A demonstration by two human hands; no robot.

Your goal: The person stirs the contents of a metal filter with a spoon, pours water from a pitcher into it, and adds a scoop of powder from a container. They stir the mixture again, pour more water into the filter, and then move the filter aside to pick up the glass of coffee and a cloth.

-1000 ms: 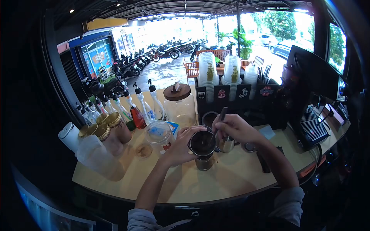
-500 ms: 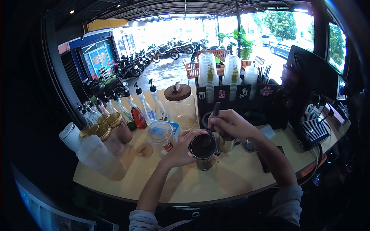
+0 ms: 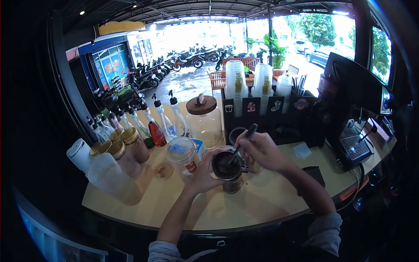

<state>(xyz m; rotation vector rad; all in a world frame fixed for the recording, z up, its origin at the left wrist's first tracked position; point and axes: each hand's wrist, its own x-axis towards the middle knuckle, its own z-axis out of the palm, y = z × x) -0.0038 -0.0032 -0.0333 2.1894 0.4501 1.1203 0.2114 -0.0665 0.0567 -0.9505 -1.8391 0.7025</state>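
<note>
My left hand (image 3: 204,174) is wrapped round the side of a metal cup (image 3: 245,169) with a handle on its right. Dark brown liquid (image 3: 223,168) shows inside. My right hand (image 3: 264,150) pinches a dark-handled spoon (image 3: 249,132), which slants down over the rim with its lower end in the liquid. Below the cup, a small vessel with brown contents (image 3: 231,187) shows on the counter. Left of my left hand stands a clear jar (image 3: 180,153), with a round lid (image 3: 163,170) bearing brown powder beside it. Another container (image 3: 254,166) is partly hidden behind my right hand.
A large glass jar with a wooden lid (image 3: 201,106) stands behind. Pump bottles (image 3: 163,120) and gold-lidded jars (image 3: 130,136) line the left. Stacked plastic cups (image 3: 235,81) rise from a black holder. A coffee machine (image 3: 353,142) and dark cloth (image 3: 312,175) are at right.
The cup has tipped and shifted slightly left. My right hand has moved a little right and down, and the spoon handle now leans to the right.
</note>
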